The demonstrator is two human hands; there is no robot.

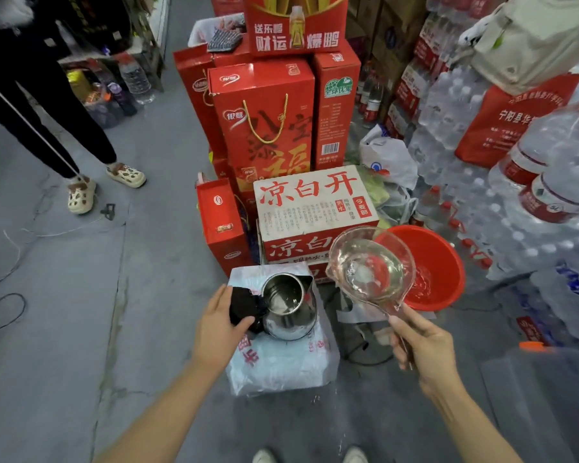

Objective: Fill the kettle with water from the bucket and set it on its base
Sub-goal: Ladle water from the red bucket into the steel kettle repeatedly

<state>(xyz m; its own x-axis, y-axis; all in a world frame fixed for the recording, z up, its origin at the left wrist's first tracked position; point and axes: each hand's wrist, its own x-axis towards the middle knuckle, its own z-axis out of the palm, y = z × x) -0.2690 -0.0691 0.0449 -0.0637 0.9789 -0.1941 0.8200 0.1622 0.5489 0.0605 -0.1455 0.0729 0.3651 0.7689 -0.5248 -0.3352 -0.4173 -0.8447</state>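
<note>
A steel kettle (pixel 290 307) with its lid open stands on a plastic-wrapped pack of bottles (pixel 281 365). My left hand (pixel 221 325) grips the kettle's black handle (pixel 244 309). My right hand (pixel 425 345) holds the handle of a clear plastic ladle (pixel 370 267) with water in it, raised between the kettle and the red bucket (pixel 438 259). The bucket sits on the floor to the right and holds some water. I cannot see the kettle's base.
A white and red carton (pixel 315 208) and stacked red gift boxes (pixel 264 121) stand behind the kettle. Packs of bottled water (pixel 502 195) fill the right side. A person's legs (pixel 81 152) stand at the left on grey floor. Cables (pixel 4 312) lie at the far left.
</note>
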